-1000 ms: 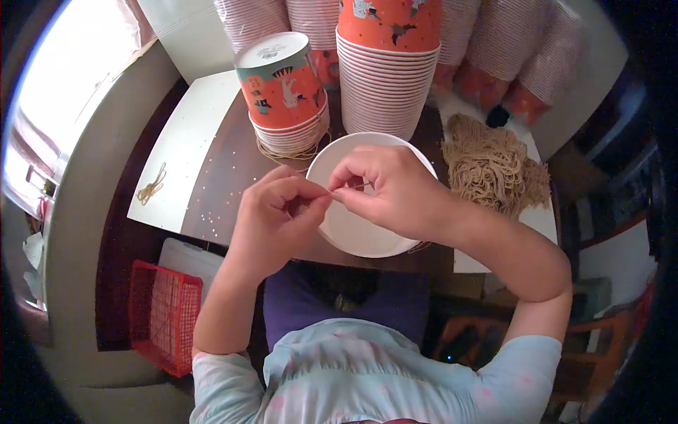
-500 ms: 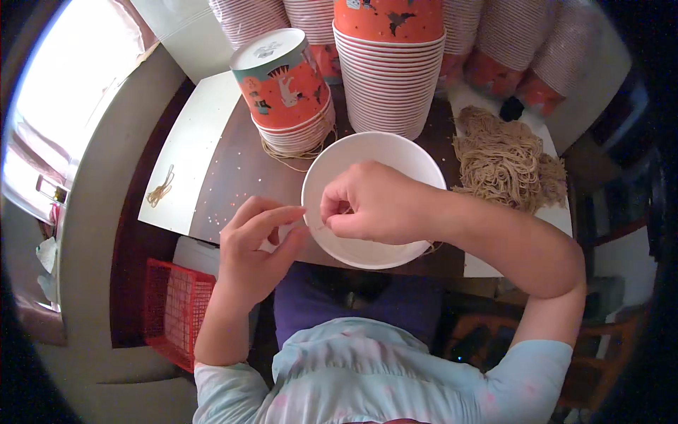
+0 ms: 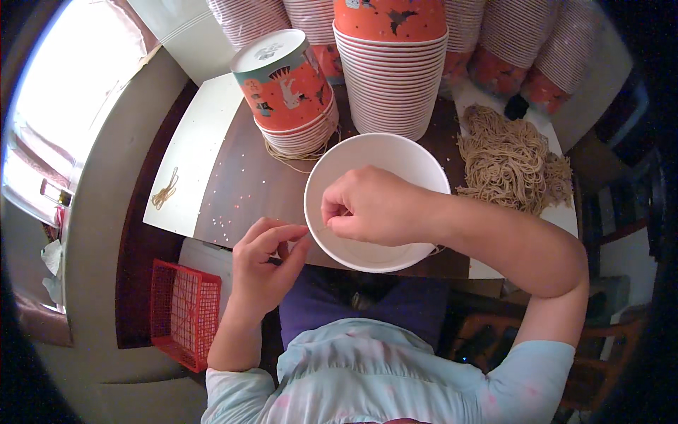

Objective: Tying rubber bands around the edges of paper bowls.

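A white paper bucket [image 3: 395, 152] stands with its mouth up at the near edge of the table. My right hand [image 3: 367, 205] reaches over its mouth with the fingers curled in a pinch; a thin strand of cord [image 3: 323, 228] shows at the fingertips, close to the inner left wall. At the outside of the same wall is my left hand [image 3: 268, 254], thumb and forefinger brought close together at the rim. What lies between those left fingertips is too small to make out. Some cord also pokes out beyond the bucket's right side, under my right forearm.
A tall stack of nested buckets [image 3: 395, 85] rises behind. Left of it, upside-down orange buckets [image 3: 286, 92] have cords around their base. A heap of tan cord [image 3: 505, 162] lies right, a small cord bundle [image 3: 165, 189] far left. A red basket [image 3: 185, 311] sits below the table.
My left thumb and forefinger have drawn closer together at the bucket's rim. The right hand stays nearly still inside the mouth. The whole view has shifted slightly.
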Demonstrator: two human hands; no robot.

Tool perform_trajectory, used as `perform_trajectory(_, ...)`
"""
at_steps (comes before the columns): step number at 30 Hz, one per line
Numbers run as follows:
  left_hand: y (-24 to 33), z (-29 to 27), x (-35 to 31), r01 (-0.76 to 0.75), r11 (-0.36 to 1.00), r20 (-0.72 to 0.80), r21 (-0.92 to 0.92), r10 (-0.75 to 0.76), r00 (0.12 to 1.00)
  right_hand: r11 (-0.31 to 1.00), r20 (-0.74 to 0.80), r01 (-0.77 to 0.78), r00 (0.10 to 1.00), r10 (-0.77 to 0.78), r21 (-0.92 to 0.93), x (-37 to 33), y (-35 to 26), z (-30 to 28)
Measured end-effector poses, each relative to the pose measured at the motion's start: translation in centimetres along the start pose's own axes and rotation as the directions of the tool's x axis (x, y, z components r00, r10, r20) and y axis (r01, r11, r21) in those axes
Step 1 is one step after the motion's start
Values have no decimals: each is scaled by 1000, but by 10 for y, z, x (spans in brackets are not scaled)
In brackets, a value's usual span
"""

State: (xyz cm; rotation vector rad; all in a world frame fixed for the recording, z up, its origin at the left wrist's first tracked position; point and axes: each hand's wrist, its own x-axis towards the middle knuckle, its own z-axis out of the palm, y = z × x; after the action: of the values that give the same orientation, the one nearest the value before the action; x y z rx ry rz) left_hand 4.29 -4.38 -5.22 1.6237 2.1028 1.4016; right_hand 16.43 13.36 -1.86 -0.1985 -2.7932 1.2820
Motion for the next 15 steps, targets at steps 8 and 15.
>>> perform_trajectory(8,3,2,1,-9,1000,18,26,9,1000,1000,-7,5,1000,-5,9,0,1,2)
perform_trajectory(15,3,4,1,-30,998,3,51,30,1000,1000,-11,26,1000,-26,10,2,1,5)
